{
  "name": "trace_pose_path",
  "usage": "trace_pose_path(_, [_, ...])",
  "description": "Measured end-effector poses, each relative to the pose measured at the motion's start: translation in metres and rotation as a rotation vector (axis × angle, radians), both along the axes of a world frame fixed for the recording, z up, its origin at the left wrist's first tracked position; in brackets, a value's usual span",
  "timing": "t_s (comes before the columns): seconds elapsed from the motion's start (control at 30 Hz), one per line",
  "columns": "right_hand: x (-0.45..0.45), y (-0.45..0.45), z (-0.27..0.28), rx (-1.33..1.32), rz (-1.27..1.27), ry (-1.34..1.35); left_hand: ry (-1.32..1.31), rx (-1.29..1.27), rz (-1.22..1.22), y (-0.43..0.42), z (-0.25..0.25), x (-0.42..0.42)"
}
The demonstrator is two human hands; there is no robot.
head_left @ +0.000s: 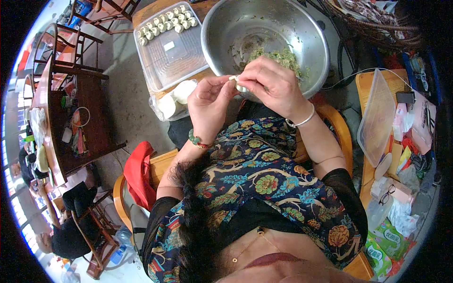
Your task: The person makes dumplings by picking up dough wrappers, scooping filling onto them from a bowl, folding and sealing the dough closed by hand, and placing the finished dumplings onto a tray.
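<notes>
A small pale dumpling [240,87] is pinched between the fingertips of my two hands, over the near rim of a large metal bowl [214,47]. My left hand [211,98] holds it from the left, fingers closed. From the right, my right hand [272,85] grips it with thumb and fingers. Chopped green filling [283,59] lies in the bowl. Left of the bowl, a clear plastic tray [165,70] bears several folded dumplings [163,23] at its far end. Round white wrappers [181,93] sit in a plastic bag close to my left hand.
A wooden side table [365,87] at right carries a clear lid [377,118], glasses and packets. Red cloth [139,174] hangs over the chair arm at left. Beyond are a dark table [89,108], wooden chairs and another person [68,240]. A wicker basket [401,35] is at upper right.
</notes>
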State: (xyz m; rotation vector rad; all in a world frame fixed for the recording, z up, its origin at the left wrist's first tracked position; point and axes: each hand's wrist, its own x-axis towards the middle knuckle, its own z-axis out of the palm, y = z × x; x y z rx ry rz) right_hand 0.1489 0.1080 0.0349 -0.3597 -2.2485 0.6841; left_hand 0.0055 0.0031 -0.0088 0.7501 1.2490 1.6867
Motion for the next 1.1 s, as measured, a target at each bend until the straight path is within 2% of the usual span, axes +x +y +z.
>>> trace_pose_path(0.17, [-0.007, -0.007, 0.006, -0.086, -0.056, 0.023, 0.314, 0.025, 0.041, -0.002, -0.007, 0.002])
trace_pose_path(0.5, [-0.006, 0.004, -0.006, -0.014, -0.041, 0.018, 0.194, 0.016, -0.075, -0.01, 0.005, 0.003])
trace_pose_path(0.57, [-0.006, 0.001, -0.003, 0.021, -0.052, 0.005, -0.206, -0.015, -0.114, -0.009, 0.013, 0.005])
trace_pose_path(0.6, [-0.006, 0.0, -0.003, 0.023, -0.051, 0.005, -0.206, -0.013, -0.113, -0.006, 0.012, 0.004])
trace_pose_path(0.67, [-0.006, -0.001, -0.005, 0.036, -0.063, -0.01, -0.681, -0.029, -0.29, 0.0, 0.008, 0.001])
trace_pose_path(0.73, [-0.006, 0.0, -0.006, 0.012, -0.057, -0.02, -0.714, -0.062, -0.351, 0.003, 0.016, 0.003])
trace_pose_path(0.8, [-0.005, 0.001, -0.004, -0.011, -0.054, -0.029, -0.832, 0.008, -0.398, 0.005, 0.01, 0.002])
trace_pose_path(0.87, [-0.004, 0.003, 0.001, -0.075, -0.053, -0.036, -0.815, 0.007, -0.404, 0.004, 0.011, 0.001])
trace_pose_path(1.1, [-0.005, 0.009, 0.005, -0.007, 0.067, -0.047, -0.805, 0.008, -0.423, 0.0, 0.011, 0.002])
